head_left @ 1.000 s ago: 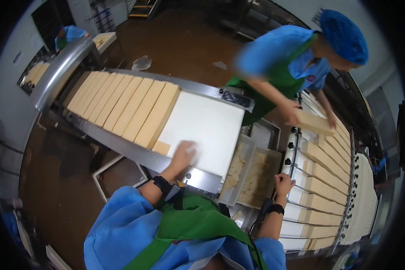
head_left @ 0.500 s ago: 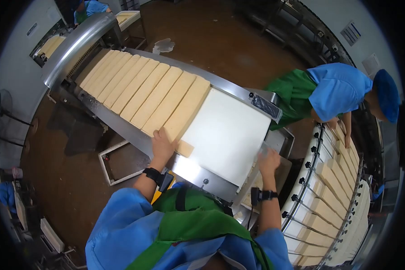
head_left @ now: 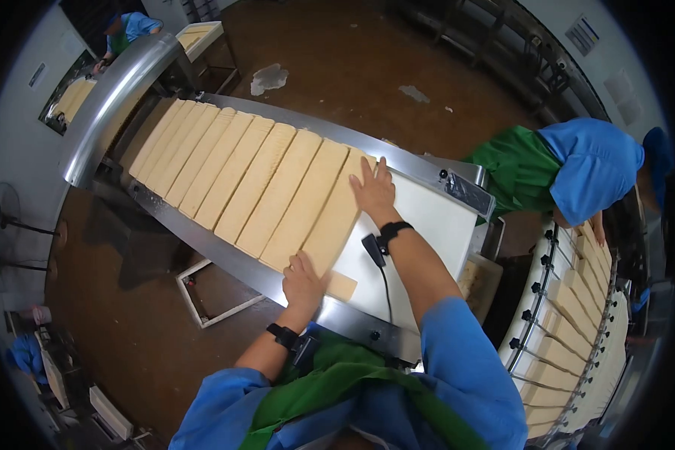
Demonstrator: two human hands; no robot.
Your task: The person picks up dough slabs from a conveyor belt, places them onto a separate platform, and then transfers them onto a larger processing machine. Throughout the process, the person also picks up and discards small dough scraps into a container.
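Note:
A row of long pale-yellow slabs, dough-like in look, lies side by side across the conveyor belt [head_left: 420, 225]. Both of my hands rest on the end slab [head_left: 336, 214] of this row. My left hand [head_left: 304, 286] touches its near end, fingers laid over the top. At the far end my right hand [head_left: 373, 193] lies on the slab with fingers spread. Neither hand is wrapped round anything. Beside my left hand, a small flat square piece [head_left: 343, 287] of the same colour lies on the white belt.
A curved metal hood [head_left: 120, 105] spans the belt's far end. To the right, a co-worker [head_left: 577, 165] leans over a second white conveyor [head_left: 540, 262] carrying cut slabs. Another person [head_left: 131, 31] stands beyond the hood. A white frame [head_left: 202, 300] is low on the left.
My right hand has moved from the belt's right side, over the belt, onto the far end of the end slab. My left hand stays at the near end. The view has shifted slightly.

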